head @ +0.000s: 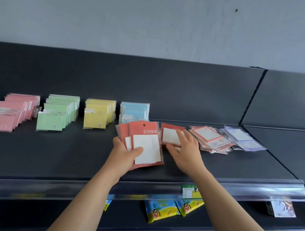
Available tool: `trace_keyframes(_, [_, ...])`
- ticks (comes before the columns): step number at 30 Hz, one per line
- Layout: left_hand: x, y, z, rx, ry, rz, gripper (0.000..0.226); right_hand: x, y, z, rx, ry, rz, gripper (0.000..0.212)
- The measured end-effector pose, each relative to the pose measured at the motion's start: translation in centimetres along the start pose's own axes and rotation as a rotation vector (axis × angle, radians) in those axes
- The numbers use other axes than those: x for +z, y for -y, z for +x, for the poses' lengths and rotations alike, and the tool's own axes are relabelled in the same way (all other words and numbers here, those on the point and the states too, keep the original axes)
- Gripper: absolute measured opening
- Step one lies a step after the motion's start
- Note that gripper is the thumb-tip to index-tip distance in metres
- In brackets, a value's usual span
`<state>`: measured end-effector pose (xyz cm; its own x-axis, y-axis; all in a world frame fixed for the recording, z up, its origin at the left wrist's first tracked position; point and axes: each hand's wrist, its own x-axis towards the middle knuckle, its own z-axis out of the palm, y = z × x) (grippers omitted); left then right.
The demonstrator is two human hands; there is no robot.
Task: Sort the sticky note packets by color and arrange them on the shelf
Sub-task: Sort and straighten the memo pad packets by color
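left fingers (116,141) gripping red packets (147,128), right fingers (182,135) flat on lone red packet (169,127)

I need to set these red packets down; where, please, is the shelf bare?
The shelf is bare before the pink row, green row and yellow row, left of the left hand. Crowded beyond the right hand: overlapping orange-bordered packets and lilac packets.

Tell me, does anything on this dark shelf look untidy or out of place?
Yes. At the far right, the clear-wrapped orange-bordered packets and lilac packets lie in a loose overlapping heap, tilted at different angles, unlike the tidy pink row, green row, yellow row and blue row at the left.
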<state>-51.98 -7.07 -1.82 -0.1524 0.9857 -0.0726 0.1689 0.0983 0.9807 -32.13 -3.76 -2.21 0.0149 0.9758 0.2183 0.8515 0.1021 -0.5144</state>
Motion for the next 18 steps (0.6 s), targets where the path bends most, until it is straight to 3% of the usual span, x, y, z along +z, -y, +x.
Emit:
trace_keyframes(2, [-0.6, 0.1, 0.1, -0.005, -0.033, -0.016, 0.044, 0.3, -0.5, 0.2, -0.079, 0.163, -0.155, 0.057])
trace_keyframes(3, [-0.9, 0.2, 0.2, -0.006, -0.056, -0.021, 0.044, 0.4, -0.7, 0.1, -0.095, 0.191, -0.116, 0.052])
trace_keyframes(6, [-1.7, 0.5, 0.4, -0.012, -0.131, -0.048, 0.044, 0.3, -0.9, -0.2, -0.048, 0.013, 0.142, 0.024])
trace_keyframes(7, [-1.8, 0.7, 0.5, -0.016, -0.14, -0.059, 0.044, 0.3, -0.7, -0.1, 0.014, -0.042, 0.189, 0.024])
trace_keyframes(11, [-1.7, 1.0, 0.4, -0.006, -0.132, -0.038, 0.042, 0.7, 0.9, 0.8, 0.307, 0.019, 0.173, 0.07])
trace_keyframes(15, [-1.9, 1.1, 0.3, -0.015, -0.127, -0.06, 0.042, 1.0, 2.3, 2.6, 0.467, 0.02, 0.051, 0.087])
trace_keyframes(18, [-1.9, 1.1, 0.1, -0.018, -0.118, -0.071, 0.043, 1.2, 2.3, 3.3, 0.573, -0.038, 0.259, 0.103])
